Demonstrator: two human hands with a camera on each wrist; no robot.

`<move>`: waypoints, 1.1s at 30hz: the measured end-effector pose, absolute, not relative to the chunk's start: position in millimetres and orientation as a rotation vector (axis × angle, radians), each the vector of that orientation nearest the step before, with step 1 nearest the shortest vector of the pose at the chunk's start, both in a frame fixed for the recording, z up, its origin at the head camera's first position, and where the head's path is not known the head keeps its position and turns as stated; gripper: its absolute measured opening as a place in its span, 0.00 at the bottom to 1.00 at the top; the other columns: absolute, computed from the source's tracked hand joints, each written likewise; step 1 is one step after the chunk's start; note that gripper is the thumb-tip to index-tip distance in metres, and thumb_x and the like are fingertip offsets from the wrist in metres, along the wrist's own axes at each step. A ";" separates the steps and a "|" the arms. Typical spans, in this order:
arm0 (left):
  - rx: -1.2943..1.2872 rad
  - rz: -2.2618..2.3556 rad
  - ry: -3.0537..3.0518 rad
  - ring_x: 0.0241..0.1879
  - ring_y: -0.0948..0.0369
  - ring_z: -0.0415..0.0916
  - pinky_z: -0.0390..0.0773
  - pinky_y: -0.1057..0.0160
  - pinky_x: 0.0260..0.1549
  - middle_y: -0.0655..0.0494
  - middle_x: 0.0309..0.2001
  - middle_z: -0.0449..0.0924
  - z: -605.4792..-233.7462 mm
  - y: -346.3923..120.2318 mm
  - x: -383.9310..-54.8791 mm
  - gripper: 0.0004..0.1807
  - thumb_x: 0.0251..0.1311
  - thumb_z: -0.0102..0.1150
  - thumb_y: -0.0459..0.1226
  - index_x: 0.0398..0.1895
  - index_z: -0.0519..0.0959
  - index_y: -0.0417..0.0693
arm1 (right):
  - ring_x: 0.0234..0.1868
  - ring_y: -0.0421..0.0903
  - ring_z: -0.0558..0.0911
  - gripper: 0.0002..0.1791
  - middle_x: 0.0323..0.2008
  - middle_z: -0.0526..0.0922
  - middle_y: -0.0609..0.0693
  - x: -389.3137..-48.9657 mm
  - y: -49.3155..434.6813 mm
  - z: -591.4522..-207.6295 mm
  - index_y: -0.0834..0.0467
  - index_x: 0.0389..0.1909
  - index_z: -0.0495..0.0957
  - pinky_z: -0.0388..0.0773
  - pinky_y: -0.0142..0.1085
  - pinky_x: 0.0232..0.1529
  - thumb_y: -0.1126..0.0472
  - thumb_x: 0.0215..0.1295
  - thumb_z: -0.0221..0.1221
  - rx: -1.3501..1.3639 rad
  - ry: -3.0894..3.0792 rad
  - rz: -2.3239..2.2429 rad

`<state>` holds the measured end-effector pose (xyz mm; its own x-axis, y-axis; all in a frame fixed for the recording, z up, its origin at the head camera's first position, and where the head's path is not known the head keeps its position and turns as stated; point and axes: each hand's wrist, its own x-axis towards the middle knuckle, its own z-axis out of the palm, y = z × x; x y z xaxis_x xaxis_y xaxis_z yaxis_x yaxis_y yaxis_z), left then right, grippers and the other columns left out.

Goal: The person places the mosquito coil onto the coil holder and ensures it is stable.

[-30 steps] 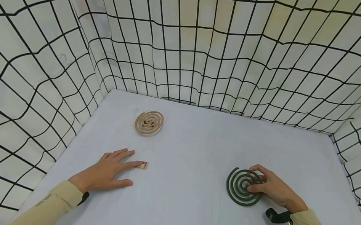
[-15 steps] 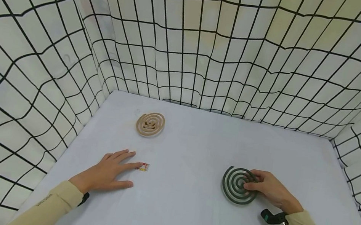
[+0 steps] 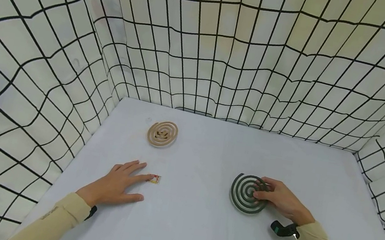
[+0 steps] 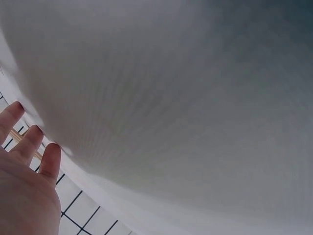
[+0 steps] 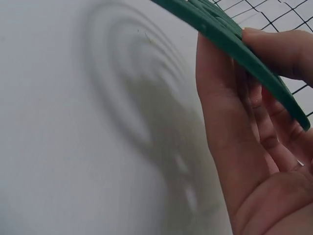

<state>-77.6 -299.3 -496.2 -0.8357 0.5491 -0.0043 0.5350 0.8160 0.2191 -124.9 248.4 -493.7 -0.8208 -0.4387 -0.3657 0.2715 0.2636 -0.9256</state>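
A dark green mosquito coil [image 3: 239, 198] is pinched by my right hand [image 3: 281, 198], thumb on its upper face and fingers beneath. In the right wrist view the green coil [image 5: 230, 44] is tilted and held clear of the white surface, with its spiral shadow below. My left hand [image 3: 117, 183] lies on the table with fingers spread, its index fingertip touching a small red and yellow packet [image 3: 156, 179] that it partly covers. Farther back, a tan mosquito coil [image 3: 162, 134] lies flat. The left wrist view shows fingertips [image 4: 51, 156] of the left hand against the white cloth.
The table [image 3: 202, 154] has a white cover. Black netting [image 3: 202, 47] over pale walls rises at the back and both sides. Black wrist straps show at both sleeve cuffs, with a dark device [image 3: 284, 229] beside the right wrist.
My right hand has moved left with the green coil in its grip. The left hand stays with its finger on the packet. The whole head view has shifted slightly.
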 end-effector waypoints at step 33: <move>0.880 0.333 2.939 0.78 0.42 0.61 0.67 0.37 0.62 0.48 0.77 0.67 -498.5 -300.2 -77.1 0.35 0.65 0.57 0.67 0.74 0.70 0.76 | 0.44 0.43 0.88 0.37 0.51 0.83 0.53 -152.0 167.3 -483.9 0.72 0.71 0.62 0.86 0.37 0.49 0.65 0.66 0.67 -0.163 1.827 -1.709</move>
